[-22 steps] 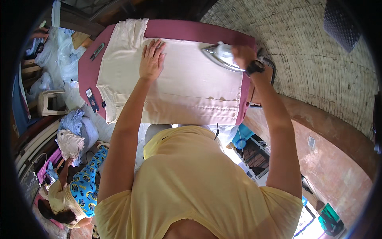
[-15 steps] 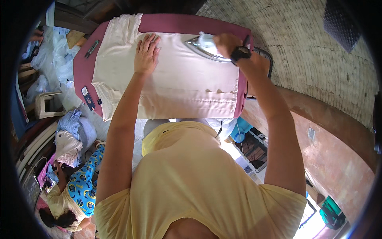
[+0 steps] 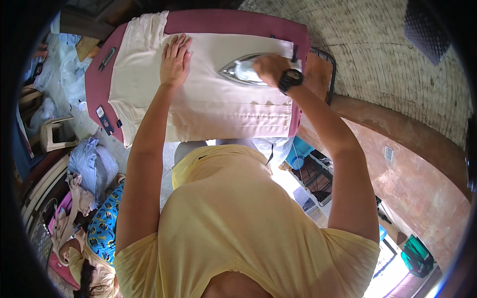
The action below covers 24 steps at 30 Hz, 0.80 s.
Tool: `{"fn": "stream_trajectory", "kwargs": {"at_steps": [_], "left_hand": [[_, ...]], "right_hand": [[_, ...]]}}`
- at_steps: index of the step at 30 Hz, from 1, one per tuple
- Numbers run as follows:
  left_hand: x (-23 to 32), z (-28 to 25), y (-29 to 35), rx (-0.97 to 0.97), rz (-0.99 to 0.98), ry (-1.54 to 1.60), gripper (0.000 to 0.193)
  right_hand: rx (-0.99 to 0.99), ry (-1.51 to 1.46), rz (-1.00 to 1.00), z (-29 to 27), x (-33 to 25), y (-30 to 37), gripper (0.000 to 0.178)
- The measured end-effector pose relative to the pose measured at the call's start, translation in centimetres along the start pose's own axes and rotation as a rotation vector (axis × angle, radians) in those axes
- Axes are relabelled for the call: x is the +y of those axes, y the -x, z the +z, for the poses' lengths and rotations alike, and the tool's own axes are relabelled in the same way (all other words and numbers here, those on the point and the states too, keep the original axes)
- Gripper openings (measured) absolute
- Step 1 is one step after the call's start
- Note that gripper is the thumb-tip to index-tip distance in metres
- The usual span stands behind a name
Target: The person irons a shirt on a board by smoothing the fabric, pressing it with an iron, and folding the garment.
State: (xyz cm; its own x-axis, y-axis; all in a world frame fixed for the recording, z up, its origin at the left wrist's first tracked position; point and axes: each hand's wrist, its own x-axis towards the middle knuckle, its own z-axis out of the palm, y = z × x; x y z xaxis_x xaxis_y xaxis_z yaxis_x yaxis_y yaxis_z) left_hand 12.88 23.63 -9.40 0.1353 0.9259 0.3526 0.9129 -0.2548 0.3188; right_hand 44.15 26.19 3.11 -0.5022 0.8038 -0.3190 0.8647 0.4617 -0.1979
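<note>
A cream garment (image 3: 198, 99) with a row of buttons or pleats along its near edge lies spread over a maroon ironing board (image 3: 233, 22). Flat on the cloth, fingers stretched out, rests my left hand (image 3: 175, 60). My right hand (image 3: 272, 68), with a black watch at the wrist, is wrapped round the handle of a clothes iron (image 3: 243, 69). The iron's silver soleplate sits on the cloth, its tip pointing left toward my left hand. My right fingers hide most of the handle.
A cutter knife (image 3: 107, 58) and a dark tag (image 3: 105, 120) lie on the board's left end. Plastic bags (image 3: 74, 74), a beige stool (image 3: 49, 134) and piled clothes (image 3: 92, 161) stand left. Another person (image 3: 102, 238) sits lower left. A textured wall (image 3: 367, 59) rises right.
The iron in my right hand has moved nearer and slightly left across the cloth. My left hand stays flat on the garment. At lower left the other person has shifted, handling a light cloth.
</note>
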Motion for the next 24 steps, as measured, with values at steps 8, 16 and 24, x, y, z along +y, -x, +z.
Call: {"fn": "stream_trajectory", "kwargs": {"at_steps": [8, 16, 24], "left_hand": [[0.0, 0.6, 0.0, 0.016, 0.003, -0.007, 0.041], [-0.1, 0.6, -0.1, 0.036, 0.022, 0.011, 0.041], [-0.3, 0.9, 0.1, 0.051, 0.037, -0.012, 0.041]], "right_hand": [[-0.068, 0.038, -0.065, 0.6, 7.7, 5.6, 0.029], [-0.067, 0.222, -0.139, 2.7, 6.8, 8.4, 0.040], [-0.006, 0.056, 0.078, 3.5, 5.2, 9.6, 0.037]]}}
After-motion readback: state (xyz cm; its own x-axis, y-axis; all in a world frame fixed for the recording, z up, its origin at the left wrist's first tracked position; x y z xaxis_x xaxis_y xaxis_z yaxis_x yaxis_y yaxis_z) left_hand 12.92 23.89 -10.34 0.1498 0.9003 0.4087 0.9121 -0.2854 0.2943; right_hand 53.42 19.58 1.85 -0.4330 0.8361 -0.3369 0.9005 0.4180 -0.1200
